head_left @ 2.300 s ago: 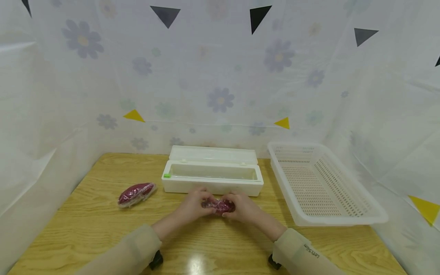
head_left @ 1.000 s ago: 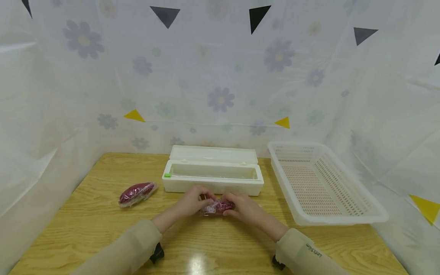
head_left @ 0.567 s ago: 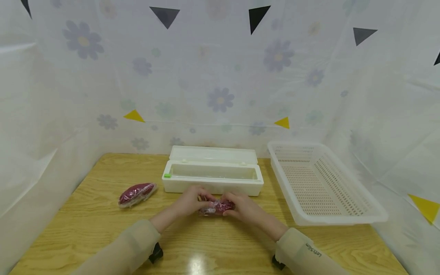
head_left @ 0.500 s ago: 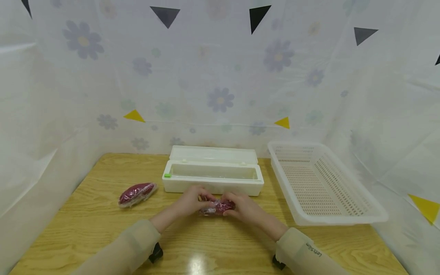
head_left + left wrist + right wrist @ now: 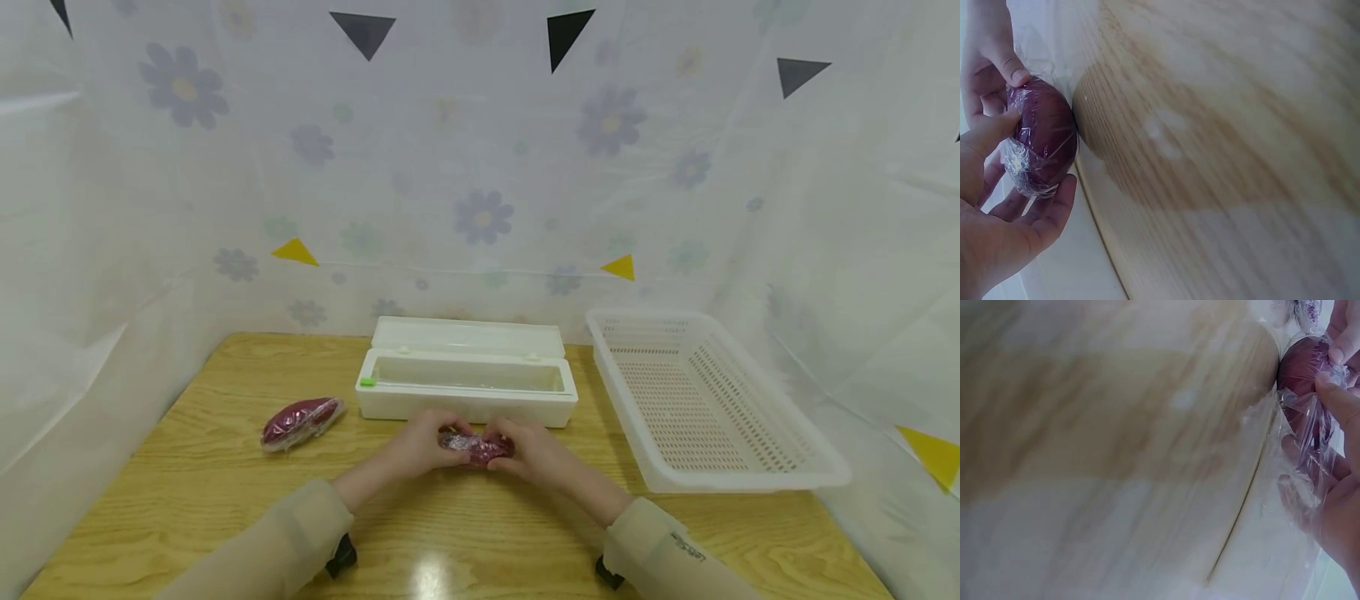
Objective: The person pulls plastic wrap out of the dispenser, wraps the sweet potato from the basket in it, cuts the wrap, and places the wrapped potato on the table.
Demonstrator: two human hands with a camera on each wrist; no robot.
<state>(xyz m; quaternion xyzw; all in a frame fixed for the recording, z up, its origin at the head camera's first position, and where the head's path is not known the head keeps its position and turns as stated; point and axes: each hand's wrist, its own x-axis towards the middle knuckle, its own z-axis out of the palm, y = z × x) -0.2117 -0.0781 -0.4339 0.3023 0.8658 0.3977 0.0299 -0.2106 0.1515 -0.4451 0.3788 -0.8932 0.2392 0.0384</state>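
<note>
Between my two hands, in front of the white box, is a purple-red sweet potato (image 5: pixel 482 451) wrapped in clear cling film. My left hand (image 5: pixel 422 443) grips its left end, thumb on the near side; in the left wrist view the fingers curl under the film-covered end. The right hand (image 5: pixel 531 452) holds the other end with its thumb pressing the film. Loose, crumpled cling film (image 5: pixel 1310 469) spreads over the right fingers in the right wrist view. Behind the hands stands a long white cling film dispenser (image 5: pixel 467 407), its lid raised and a green slider (image 5: pixel 367 382) at its left.
A second wrapped sweet potato (image 5: pixel 302 423) lies on the wooden table (image 5: pixel 225 517) to the left. A white perforated plastic basket (image 5: pixel 651 482) stands at the right. Patterned white sheeting (image 5: pixel 480 167) encloses the back and sides.
The left fingers, lifted and spread over the left end about a second ago, now wrap round it again. The sweet potato has turned slightly, and its film lies differently. The right hand has hardly moved.
</note>
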